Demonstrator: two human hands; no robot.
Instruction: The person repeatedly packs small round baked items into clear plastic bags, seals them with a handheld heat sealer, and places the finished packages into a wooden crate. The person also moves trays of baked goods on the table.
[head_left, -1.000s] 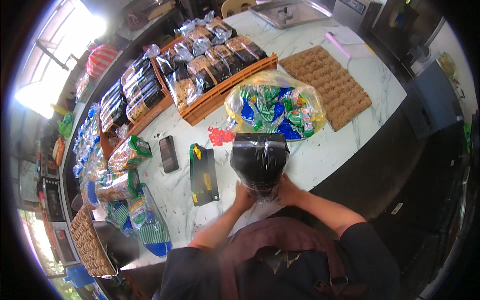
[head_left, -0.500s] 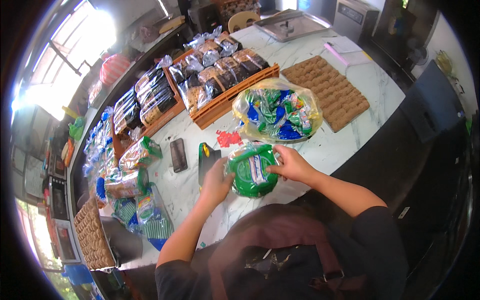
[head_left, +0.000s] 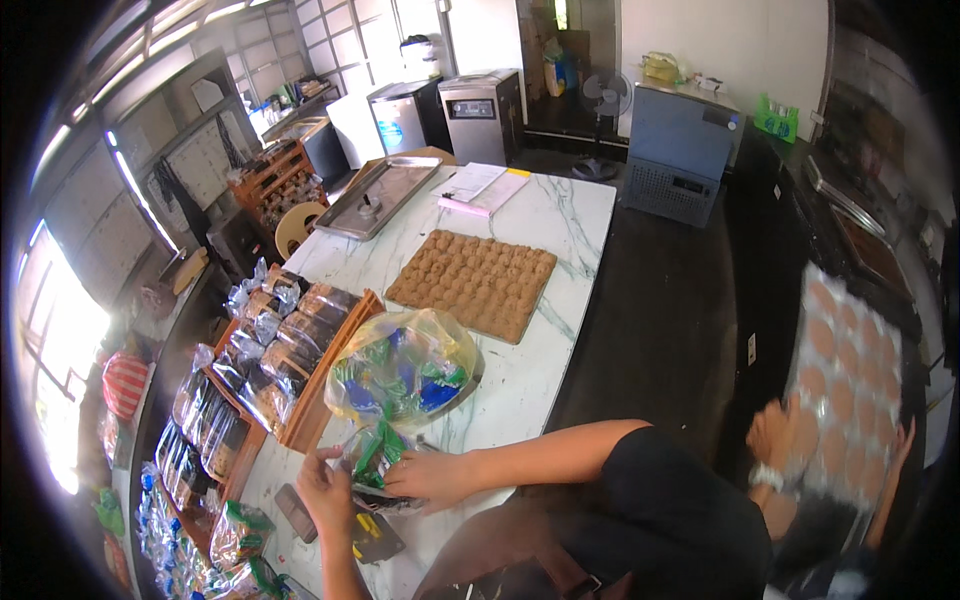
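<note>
In front of me on the marble-patterned table is a green and clear plastic package (head_left: 375,455). My left hand (head_left: 327,492) pinches its left edge, with thumb and fingers drawn together. Around its right side curls my right hand (head_left: 432,476), which covers part of it. The underside of the package is hidden. Just beyond it stands a yellowish see-through bag (head_left: 400,368), filled with crumpled green and blue wrappers. A dark phone (head_left: 296,513) lies left of my left wrist, and a dark flat thing with yellow parts (head_left: 375,538) lies below my hands.
Orange crates (head_left: 330,385) of dark bagged loaves stand left, with more bagged bread (head_left: 238,535) nearer. Farther are a sheet of brown round lumps (head_left: 475,283), a metal tray (head_left: 380,198) and papers (head_left: 485,188). At right, a co-worker's hands (head_left: 772,440) hold a sheet of brown discs (head_left: 845,390).
My view has swung right and up, bringing in the co-worker at right. The package's round green face no longer shows toward me; my right hand now lies over its side.
</note>
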